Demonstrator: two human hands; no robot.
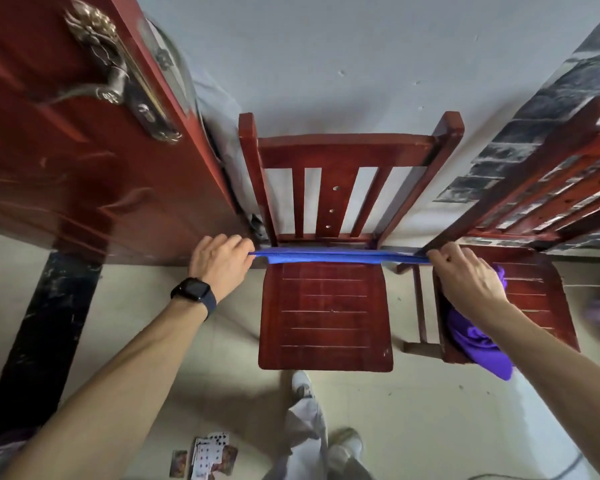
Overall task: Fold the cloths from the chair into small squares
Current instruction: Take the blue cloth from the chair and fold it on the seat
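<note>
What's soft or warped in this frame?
Head view: fisheye splays the door and right-hand chair outward; door handle and frame edges smeared; glossy sheen on the door; centre sharp, blue cloth taut, edge-on between left hand and right hand.

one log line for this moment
blue cloth: taut over chair | left hand: pinches left end | right hand: pinches right end | purple cloth: on next chair

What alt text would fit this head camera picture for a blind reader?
A person's left hand and right hand pinch the ends of a blue cloth, stretched taut above the seat of a red wooden chair. A purple cloth lies on a second chair to the right.
</note>
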